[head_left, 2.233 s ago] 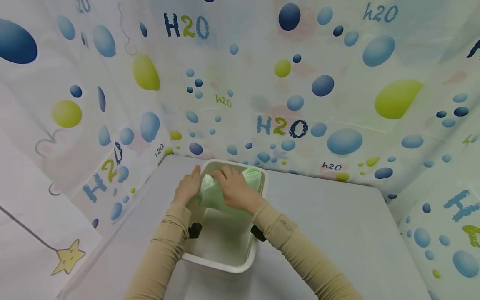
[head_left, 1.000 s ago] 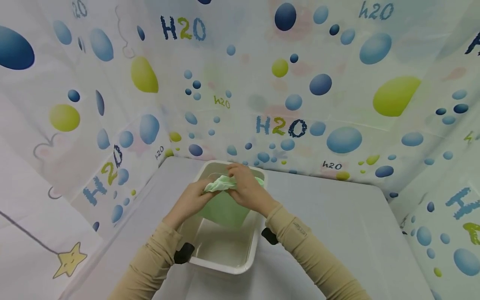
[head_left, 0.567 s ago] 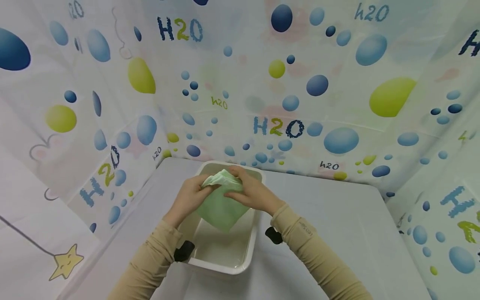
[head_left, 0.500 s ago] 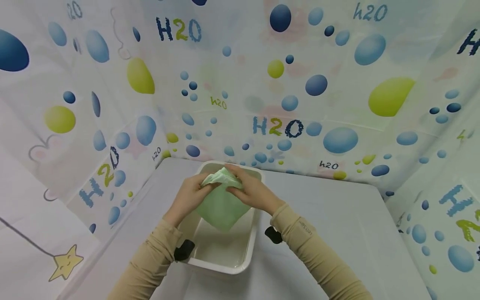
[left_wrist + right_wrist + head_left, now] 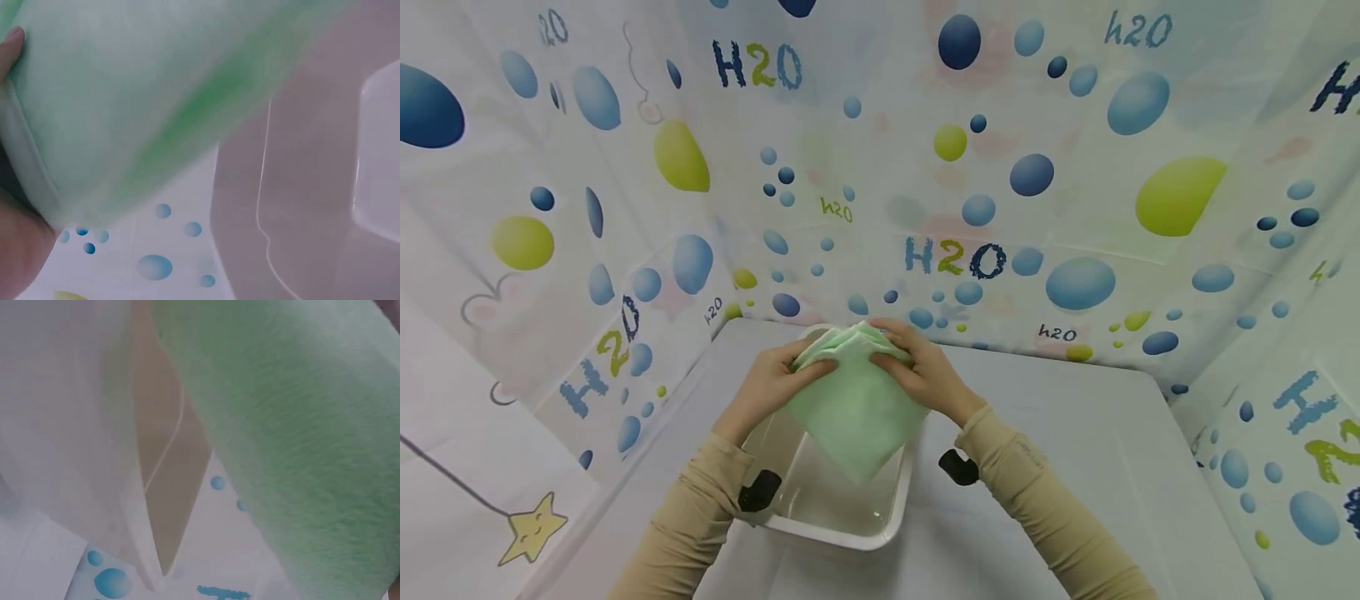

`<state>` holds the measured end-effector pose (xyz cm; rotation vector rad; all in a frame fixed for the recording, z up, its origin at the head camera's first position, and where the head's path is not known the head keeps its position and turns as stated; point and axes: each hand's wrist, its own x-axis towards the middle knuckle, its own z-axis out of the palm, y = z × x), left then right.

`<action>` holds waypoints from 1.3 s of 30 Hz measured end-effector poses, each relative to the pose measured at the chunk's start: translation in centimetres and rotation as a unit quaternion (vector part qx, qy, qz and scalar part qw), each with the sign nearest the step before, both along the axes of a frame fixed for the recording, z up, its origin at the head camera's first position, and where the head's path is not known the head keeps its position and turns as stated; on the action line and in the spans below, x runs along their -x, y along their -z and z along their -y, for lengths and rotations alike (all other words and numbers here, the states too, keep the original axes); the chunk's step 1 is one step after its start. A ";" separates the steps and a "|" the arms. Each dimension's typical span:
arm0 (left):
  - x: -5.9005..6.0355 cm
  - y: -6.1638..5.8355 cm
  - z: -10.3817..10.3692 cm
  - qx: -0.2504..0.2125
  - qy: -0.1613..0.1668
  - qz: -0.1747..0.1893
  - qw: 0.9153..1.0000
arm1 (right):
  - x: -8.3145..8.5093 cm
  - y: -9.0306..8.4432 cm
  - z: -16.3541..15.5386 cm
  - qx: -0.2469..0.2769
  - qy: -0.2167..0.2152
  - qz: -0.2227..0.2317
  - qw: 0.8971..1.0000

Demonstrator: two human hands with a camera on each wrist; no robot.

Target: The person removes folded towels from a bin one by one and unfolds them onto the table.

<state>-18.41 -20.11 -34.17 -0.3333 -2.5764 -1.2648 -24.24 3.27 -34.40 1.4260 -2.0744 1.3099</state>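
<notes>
cloth (image 5: pixel 856 412): we see it hide the basin's (image 5: pixel 842 533) far end | left wrist view: cloth blurred, filling most of frame | right wrist view: cloth cut off by edges, hand unseen

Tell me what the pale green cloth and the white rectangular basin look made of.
Pale green cloth: soft, matte fabric, probably microfibre; fuzzy nap in the right wrist view, folds limply. White rectangular basin: likely moulded plastic; smooth, glossy, rounded rim.
</notes>
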 end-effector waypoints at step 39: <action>-2.4 3.0 -7.6 -0.414 0.130 0.148 0.889 | -1.0 3.4 -8.0 0.227 0.183 0.305 0.907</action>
